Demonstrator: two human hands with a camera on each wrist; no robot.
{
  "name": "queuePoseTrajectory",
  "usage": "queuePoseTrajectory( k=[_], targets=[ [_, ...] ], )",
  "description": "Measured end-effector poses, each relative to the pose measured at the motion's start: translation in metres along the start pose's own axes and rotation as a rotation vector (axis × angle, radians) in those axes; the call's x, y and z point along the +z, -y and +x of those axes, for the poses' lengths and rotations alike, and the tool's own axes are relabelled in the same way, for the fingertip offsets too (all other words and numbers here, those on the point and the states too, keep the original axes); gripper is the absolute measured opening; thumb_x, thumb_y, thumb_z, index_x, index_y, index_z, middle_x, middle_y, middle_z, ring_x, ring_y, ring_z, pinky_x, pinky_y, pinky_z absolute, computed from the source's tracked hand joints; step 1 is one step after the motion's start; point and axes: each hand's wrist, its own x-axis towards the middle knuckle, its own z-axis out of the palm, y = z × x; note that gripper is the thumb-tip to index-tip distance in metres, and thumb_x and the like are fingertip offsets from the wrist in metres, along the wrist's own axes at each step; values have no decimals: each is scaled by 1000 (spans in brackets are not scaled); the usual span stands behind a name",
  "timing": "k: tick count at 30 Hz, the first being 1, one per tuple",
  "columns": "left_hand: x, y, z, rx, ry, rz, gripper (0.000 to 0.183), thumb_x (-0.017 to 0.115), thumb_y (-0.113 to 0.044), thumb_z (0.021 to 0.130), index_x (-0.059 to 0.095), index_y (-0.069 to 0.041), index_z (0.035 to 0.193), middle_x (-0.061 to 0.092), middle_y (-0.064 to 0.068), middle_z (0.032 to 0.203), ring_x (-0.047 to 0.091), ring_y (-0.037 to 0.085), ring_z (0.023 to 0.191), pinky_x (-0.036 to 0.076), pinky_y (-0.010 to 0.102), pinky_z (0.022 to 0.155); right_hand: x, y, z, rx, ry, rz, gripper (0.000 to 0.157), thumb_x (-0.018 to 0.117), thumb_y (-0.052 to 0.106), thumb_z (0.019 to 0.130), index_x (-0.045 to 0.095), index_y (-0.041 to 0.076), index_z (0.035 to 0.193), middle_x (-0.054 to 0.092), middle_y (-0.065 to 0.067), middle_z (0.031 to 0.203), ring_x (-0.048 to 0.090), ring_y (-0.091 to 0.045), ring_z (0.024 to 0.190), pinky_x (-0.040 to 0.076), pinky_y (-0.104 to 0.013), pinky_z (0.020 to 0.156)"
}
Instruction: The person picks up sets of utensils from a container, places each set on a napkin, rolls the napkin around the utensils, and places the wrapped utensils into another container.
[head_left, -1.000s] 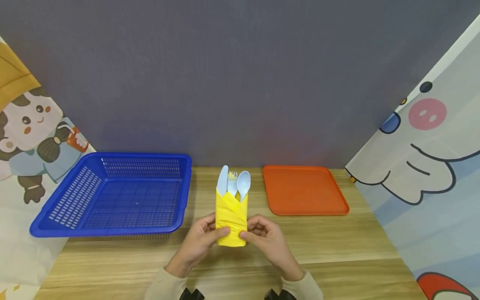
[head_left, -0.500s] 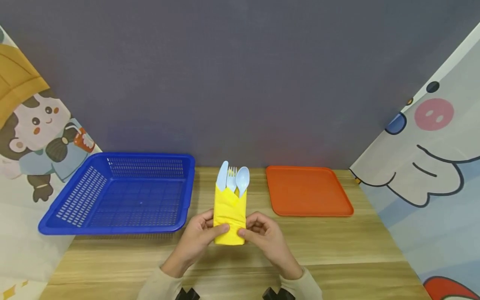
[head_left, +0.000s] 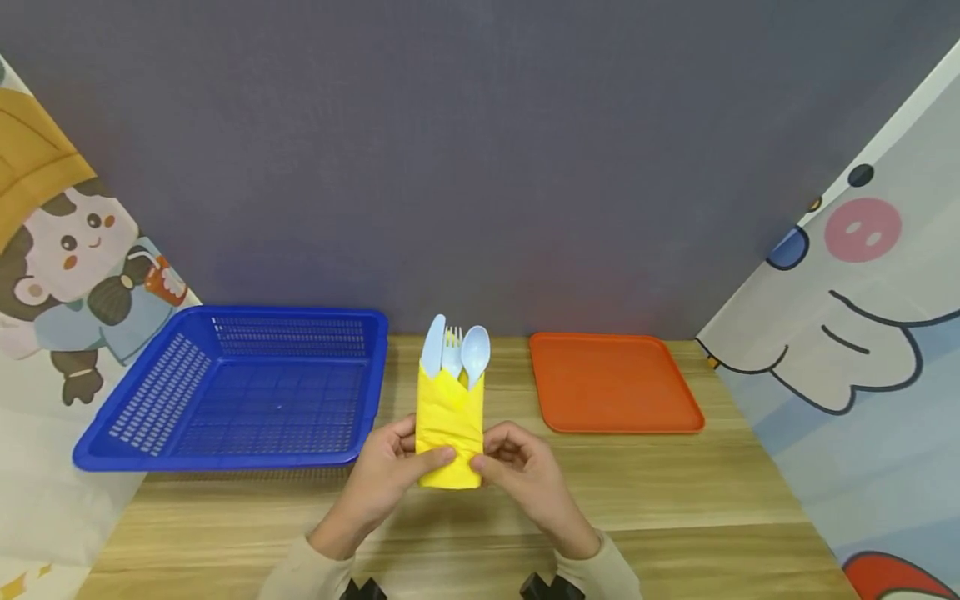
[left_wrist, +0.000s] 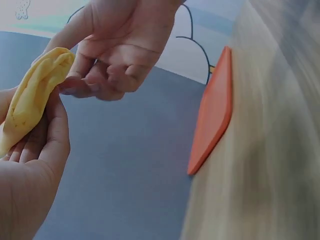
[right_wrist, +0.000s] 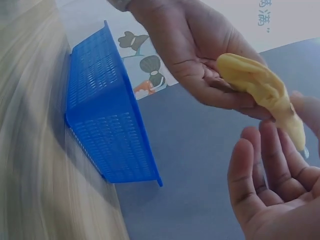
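Both hands hold a folded yellow napkin (head_left: 450, 425) upright over the table. From its folded top stick out a pale blue knife (head_left: 432, 346), a fork (head_left: 452, 354) and a spoon (head_left: 476, 350), side by side. My left hand (head_left: 381, 468) grips the lower left edge, thumb across the front and fingers behind. On the opposite edge my right hand (head_left: 525, 471) pinches the napkin near its bottom, thumb on the front. The wrist views look at the napkin's bulky folded bottom end (left_wrist: 37, 95), with the cutlery mostly hidden there.
A blue perforated basket (head_left: 225, 463) stands at the left on the wooden table (head_left: 637, 500). To the right lies a flat orange tray (head_left: 615, 383). Behind them rises a grey panel (head_left: 480, 167), with cartoon-printed sheets on either side.
Both hands have carried the napkin with its cutlery slightly up and to the left in the head view. The grip looks the same. The head view has shifted slightly.
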Motion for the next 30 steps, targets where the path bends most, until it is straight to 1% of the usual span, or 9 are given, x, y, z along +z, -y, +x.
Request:
queuePoseTrajectory(
  k=[3,6,8,11,15,18,21,26,30],
  targets=[
    [-7,-15,2,-16,-30,49,43,73,2,88,55,19,123,70,27,104,73,30,87,60,44,76,-1,1,0,-41,-15,-4,12,61,-1,97,59,-10,106,65,-14,91,65,-16,78,60,-35,64],
    [-22,-33,6,-50,-78,87,45,73,2,88,54,18,125,71,25,104,73,29,87,60,43,76,-3,0,-2,-40,-35,-15,13,58,-1,99,59,-11,106,65,-16,89,65,-16,78,59,-33,63],
    [-37,-46,8,-73,-111,123,47,73,0,89,53,17,127,72,22,104,73,28,88,60,41,77,-5,0,-3,-23,-47,-23,13,58,0,99,60,-11,105,66,-18,88,66,-16,78,59,-31,64],
    [-61,-61,11,-103,-139,171,49,72,-5,92,50,16,131,73,18,106,72,27,92,60,39,79,-9,-1,-5,-38,-40,-43,11,56,-3,99,60,-11,105,65,-23,87,65,-17,78,59,-32,64],
    [-91,-71,16,-173,-165,222,54,70,-12,95,46,15,135,73,12,108,71,22,95,59,35,81,-14,-3,-8,-65,-24,-51,11,53,-4,100,59,-12,106,64,-27,88,65,-18,78,59,-33,64],
    [-111,-71,18,-249,-186,252,58,69,-18,97,43,14,138,72,9,110,70,18,96,58,31,82,-16,-5,-9,-68,-17,-53,11,53,-4,100,59,-12,106,63,-28,88,65,-19,77,58,-33,64],
    [-126,-65,17,-318,-208,282,60,67,-20,98,41,15,139,71,8,110,69,14,94,58,30,82,-17,-6,-10,-63,-12,-49,12,53,-4,100,59,-13,106,63,-27,87,65,-18,77,58,-33,64],
    [-146,-45,19,-396,-238,350,58,66,-19,98,43,18,137,70,7,105,67,11,89,58,29,79,-18,-11,-11,-61,-4,-30,11,52,-5,100,59,-12,105,63,-27,87,65,-18,77,58,-33,64],
    [-160,-30,19,-449,-224,413,56,65,-18,98,45,19,133,69,8,101,66,12,87,59,30,78,-19,-14,-11,-49,-3,-15,10,52,-5,100,59,-12,104,65,-22,87,64,-18,77,58,-33,64]
  ],
)
